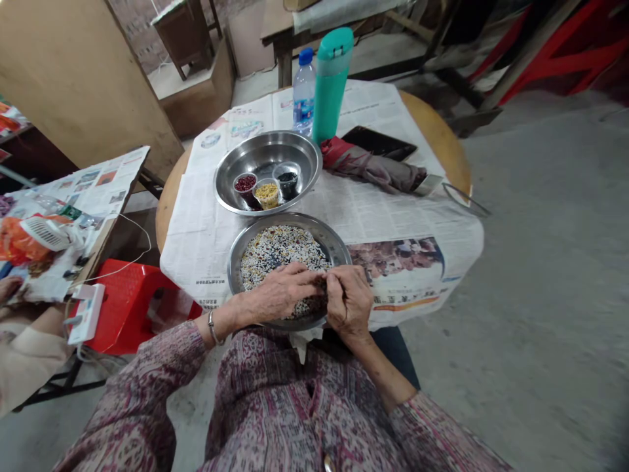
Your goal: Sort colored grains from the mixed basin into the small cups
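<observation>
A shallow steel basin (339, 244) sits at the near edge of the table, holding a mix of white grains (275, 246) with yellow, dark red and black beans among them. Over its near side reaches my left hand (280, 292), fingers stretched toward the right one. My right hand (350, 298) is closed at the basin's right rim, thumb against curled fingers; whatever is pinched there is too small to make out. Behind stands a second steel basin (236, 157) with clear cups of red beans (246, 183), yellow beans (266, 194) and black beans (287, 180).
Newspaper (191, 229) covers the round table. Toward the back are a water bottle (304, 92), a teal bottle (333, 85), a folded umbrella (373, 164) and a dark phone or tablet (381, 142). At left are a red stool (128, 308), a power strip (87, 314) and another person's arm (49, 328).
</observation>
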{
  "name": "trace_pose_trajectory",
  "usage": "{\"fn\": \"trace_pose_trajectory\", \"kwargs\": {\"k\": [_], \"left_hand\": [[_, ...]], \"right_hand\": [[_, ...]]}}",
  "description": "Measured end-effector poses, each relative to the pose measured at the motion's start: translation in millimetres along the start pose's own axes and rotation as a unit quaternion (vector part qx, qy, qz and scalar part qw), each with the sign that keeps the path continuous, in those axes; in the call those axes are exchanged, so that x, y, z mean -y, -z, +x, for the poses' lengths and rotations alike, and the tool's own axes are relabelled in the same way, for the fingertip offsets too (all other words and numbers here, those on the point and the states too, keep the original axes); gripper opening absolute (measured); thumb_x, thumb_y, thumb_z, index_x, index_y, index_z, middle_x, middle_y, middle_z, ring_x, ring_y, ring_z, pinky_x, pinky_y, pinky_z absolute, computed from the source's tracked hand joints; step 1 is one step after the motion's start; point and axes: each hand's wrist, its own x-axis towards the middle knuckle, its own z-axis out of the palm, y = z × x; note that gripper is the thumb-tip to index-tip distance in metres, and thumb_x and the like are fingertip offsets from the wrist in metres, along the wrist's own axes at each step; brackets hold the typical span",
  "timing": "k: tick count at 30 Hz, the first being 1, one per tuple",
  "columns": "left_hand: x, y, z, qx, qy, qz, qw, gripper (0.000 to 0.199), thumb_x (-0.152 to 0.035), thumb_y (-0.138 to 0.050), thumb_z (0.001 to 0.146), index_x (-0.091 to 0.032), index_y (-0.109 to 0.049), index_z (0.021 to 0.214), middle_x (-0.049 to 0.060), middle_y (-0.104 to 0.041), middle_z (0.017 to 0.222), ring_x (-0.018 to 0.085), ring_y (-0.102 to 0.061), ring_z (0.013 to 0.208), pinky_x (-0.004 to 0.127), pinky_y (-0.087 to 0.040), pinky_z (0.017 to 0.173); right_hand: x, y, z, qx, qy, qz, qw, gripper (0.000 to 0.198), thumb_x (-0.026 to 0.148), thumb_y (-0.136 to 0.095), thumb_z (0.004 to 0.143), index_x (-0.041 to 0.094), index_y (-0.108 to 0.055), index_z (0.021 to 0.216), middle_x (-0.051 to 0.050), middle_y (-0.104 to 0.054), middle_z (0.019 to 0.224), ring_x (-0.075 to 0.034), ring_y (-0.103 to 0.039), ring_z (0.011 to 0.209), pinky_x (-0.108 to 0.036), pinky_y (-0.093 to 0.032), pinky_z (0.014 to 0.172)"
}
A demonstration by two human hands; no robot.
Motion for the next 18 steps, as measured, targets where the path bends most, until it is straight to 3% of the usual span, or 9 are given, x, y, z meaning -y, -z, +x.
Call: {"fn": "trace_pose_trajectory", "kwargs": {"k": [3, 7, 12, 18], "left_hand": [[16.9, -0.4, 7.8, -0.019, 0.023, 0.064, 0.997, 0.046, -0.017, -0.057, 0.095, -0.027, -0.053, 0.139, 0.005, -0.037, 0.161, 0.029, -0.03, 0.148, 0.055, -0.03, 0.119], [38.5, -6.4, 23.1, -0.041, 0.023, 0.093, 0.995, 0.044, -0.033, -0.06, 0.096, -0.03, -0.053, 0.139, 0.007, -0.041, 0.157, 0.03, -0.027, 0.15, 0.061, -0.02, 0.122], [53.8, -1.3, 32.0, -0.068, 0.097, 0.162, 0.98, 0.029, -0.033, -0.044, 0.103, -0.021, -0.06, 0.124, 0.011, -0.052, 0.142, 0.029, -0.042, 0.136, 0.052, -0.03, 0.118], [48.8, 17.7, 11.0, -0.092, 0.249, 0.173, 0.948, 0.029, -0.029, -0.037, 0.104, -0.015, -0.061, 0.112, 0.017, -0.057, 0.118, 0.032, -0.052, 0.112, 0.046, -0.046, 0.093]], "right_hand": [[0.5, 0.5, 0.7, 0.0, 0.006, 0.003, 1.0, 0.018, 0.018, -0.047, 0.094, 0.025, -0.055, 0.08, -0.002, -0.063, 0.077, -0.02, -0.056, 0.076, -0.037, -0.045, 0.075], [0.4, 1.0, 0.8, 0.006, -0.003, 0.002, 1.0, 0.018, 0.018, -0.047, 0.094, 0.025, -0.056, 0.079, -0.002, -0.063, 0.076, -0.02, -0.056, 0.075, -0.037, -0.045, 0.075], [-0.2, 0.7, -0.5, 0.006, -0.002, 0.005, 1.0, 0.017, 0.018, -0.048, 0.093, 0.024, -0.056, 0.079, -0.002, -0.062, 0.075, -0.02, -0.055, 0.075, -0.037, -0.044, 0.075], [-1.2, 0.4, -1.2, 0.005, -0.012, 0.01, 1.0, 0.016, 0.018, -0.049, 0.092, 0.024, -0.058, 0.08, -0.003, -0.063, 0.076, -0.021, -0.056, 0.078, -0.038, -0.045, 0.076]]}}
